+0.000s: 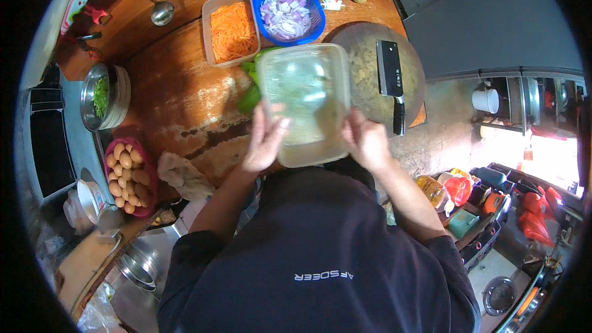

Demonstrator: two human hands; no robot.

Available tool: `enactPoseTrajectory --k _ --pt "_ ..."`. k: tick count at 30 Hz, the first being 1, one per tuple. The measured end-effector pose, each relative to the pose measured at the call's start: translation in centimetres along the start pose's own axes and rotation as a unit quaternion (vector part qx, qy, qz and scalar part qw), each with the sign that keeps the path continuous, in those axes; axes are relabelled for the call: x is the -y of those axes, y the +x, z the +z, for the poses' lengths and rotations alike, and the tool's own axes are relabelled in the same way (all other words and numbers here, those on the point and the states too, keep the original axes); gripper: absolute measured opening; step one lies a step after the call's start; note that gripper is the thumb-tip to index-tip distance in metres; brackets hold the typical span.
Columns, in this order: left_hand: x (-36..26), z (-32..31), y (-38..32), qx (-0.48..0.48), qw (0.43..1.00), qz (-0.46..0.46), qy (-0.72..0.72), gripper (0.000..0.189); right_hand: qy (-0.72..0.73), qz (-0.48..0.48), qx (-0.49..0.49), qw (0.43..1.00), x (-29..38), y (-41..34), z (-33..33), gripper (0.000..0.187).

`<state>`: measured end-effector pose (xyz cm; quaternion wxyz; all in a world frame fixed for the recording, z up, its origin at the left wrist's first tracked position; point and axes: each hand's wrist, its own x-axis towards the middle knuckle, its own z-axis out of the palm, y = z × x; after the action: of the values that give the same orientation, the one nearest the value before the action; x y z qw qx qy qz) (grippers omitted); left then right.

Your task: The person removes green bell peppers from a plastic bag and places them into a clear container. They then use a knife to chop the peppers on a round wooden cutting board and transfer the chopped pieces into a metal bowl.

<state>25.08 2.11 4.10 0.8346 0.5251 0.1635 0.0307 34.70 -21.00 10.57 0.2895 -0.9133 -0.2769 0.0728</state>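
Observation:
Between my two hands is a translucent plastic container (305, 101), its inside facing the camera and nothing plainly in it. My left hand (266, 141) grips its left side, and my right hand (367, 141) holds the lower right edge. Partly hidden behind the container lie green vegetables, perhaps peppers (249, 97). Beyond it stand a clear tub of cut carrot strips (233, 32) and a blue plastic basket (319, 14) of chopped red onion (286, 15). To the right, a cleaver (391, 69) with a black handle rests on a round chopping block (360, 51).
At the left of the wooden table (162, 83) are a steel bowl (88, 115) holding chopped greens, a pink basket of eggs (127, 175) and a crumpled cloth (182, 175). A ladle (162, 13) lies near the far edge. Bottles of oil (432, 189) stand at the right.

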Motion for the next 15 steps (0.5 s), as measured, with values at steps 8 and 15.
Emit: enactPoseTrajectory --k 8,15 --pt "-0.3 -14.8 -6.0 -0.308 0.951 -0.017 0.031 0.037 -0.043 0.063 -0.059 0.995 -12.8 0.0 -4.0 0.055" --pt "1.3 -17.7 -8.0 -0.506 0.799 -0.068 0.319 0.044 -0.059 0.202 0.06 0.976 -22.7 1.2 -3.0 0.069"
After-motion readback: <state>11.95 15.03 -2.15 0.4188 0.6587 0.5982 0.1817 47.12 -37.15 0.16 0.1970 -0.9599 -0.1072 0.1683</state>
